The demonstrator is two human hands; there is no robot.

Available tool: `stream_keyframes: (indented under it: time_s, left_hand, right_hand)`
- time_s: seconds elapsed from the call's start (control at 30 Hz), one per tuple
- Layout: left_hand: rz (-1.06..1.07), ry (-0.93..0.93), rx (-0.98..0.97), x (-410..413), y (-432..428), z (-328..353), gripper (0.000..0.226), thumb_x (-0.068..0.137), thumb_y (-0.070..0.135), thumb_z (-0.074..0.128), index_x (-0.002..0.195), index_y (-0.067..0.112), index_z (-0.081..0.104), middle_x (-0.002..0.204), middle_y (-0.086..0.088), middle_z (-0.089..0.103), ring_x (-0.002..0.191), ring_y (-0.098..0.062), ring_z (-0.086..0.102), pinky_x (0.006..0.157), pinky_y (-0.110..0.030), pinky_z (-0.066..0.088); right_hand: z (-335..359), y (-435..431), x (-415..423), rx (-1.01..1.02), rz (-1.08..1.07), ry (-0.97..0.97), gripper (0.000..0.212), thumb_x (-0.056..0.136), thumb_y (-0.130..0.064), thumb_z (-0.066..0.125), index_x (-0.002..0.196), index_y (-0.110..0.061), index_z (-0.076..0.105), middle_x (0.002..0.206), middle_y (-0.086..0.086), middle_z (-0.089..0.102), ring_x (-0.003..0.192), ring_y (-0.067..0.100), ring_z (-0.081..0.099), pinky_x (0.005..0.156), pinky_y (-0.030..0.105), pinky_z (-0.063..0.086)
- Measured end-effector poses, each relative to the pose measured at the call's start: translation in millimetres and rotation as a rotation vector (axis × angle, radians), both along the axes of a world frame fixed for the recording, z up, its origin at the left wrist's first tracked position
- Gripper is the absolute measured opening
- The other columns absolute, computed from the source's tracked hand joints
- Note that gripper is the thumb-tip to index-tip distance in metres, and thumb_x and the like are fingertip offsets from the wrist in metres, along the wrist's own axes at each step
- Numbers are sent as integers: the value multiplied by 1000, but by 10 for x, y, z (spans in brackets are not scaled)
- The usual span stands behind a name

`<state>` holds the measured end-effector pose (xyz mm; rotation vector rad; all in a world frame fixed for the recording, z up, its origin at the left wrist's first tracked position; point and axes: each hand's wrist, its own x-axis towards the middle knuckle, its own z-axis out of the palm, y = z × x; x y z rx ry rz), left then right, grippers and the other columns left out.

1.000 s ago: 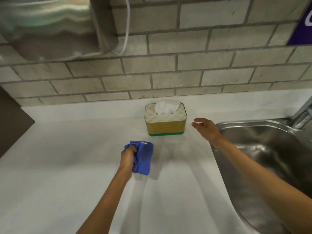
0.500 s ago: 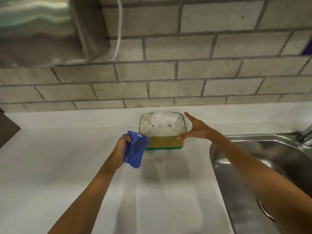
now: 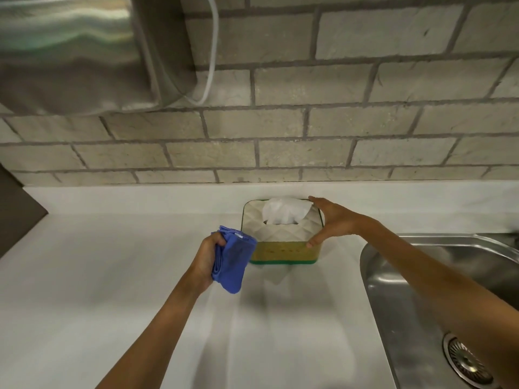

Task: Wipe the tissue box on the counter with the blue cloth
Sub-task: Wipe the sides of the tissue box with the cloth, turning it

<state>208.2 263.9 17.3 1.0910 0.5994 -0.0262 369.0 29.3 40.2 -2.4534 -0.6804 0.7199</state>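
Note:
The tissue box [image 3: 280, 249] stands on the white counter [image 3: 112, 276] close to the back wall. It has a quilted cream top, a yellow side, a green base, and a white tissue sticking out. My right hand [image 3: 330, 220] grips its right end, thumb on the front corner and fingers over the back edge. My left hand [image 3: 206, 259] is shut on the bunched blue cloth [image 3: 233, 259], held just off the box's front left corner. I cannot tell whether the cloth touches the box.
A steel sink [image 3: 449, 304] with a drain strainer [image 3: 467, 360] lies to the right. A brick wall [image 3: 309, 136] rises behind the counter. A steel dispenser [image 3: 78, 51] with a white cable [image 3: 213, 51] hangs at upper left. A dark panel [image 3: 16, 209] borders the counter's left end.
My right hand reached forward from above the counter and closed around the box's right end. My left hand carried the cloth up to the box's front left corner.

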Motion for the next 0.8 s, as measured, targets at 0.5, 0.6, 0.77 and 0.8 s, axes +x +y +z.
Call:
stream_keyframes:
  time_s: [0.5, 0.6, 0.77, 0.8]
  left_hand:
    - [-60, -124, -24, -1369, -383, 155, 25, 80, 14, 35, 72, 11, 58, 54, 1, 65, 47, -12, 61, 46, -16, 47]
    - [-50, -150, -20, -1588, -448, 162, 28, 80, 17, 39, 68, 12, 64, 55, 1, 67, 48, -12, 62, 48, -17, 48]
    - [-10, -171, -17, -1820, -541, 186, 43, 84, 23, 40, 53, 19, 69, 51, 3, 67, 46, -12, 63, 45, -17, 49]
    - [-9, -171, -14, -1849, -560, 194, 44, 84, 23, 40, 52, 19, 69, 50, 3, 66, 45, -12, 62, 45, -17, 49]
  right_hand:
    - [16, -655, -1343, 83, -58, 247, 85, 79, -45, 63, 146, -12, 21, 150, 6, 30, 125, 14, 34, 98, 22, 25]
    - [58, -737, -1530, 32, -16, 213, 91, 77, -56, 59, 145, -10, 22, 153, 9, 26, 138, 22, 27, 107, 28, 21]
    - [114, -809, -1747, 17, 36, 248, 85, 64, -62, 47, 135, -15, 43, 147, 7, 39, 127, 18, 38, 101, 26, 24]
    - [115, -820, -1780, 22, 41, 268, 76, 64, -63, 47, 128, -23, 48, 142, 4, 43, 121, 14, 40, 100, 24, 25]
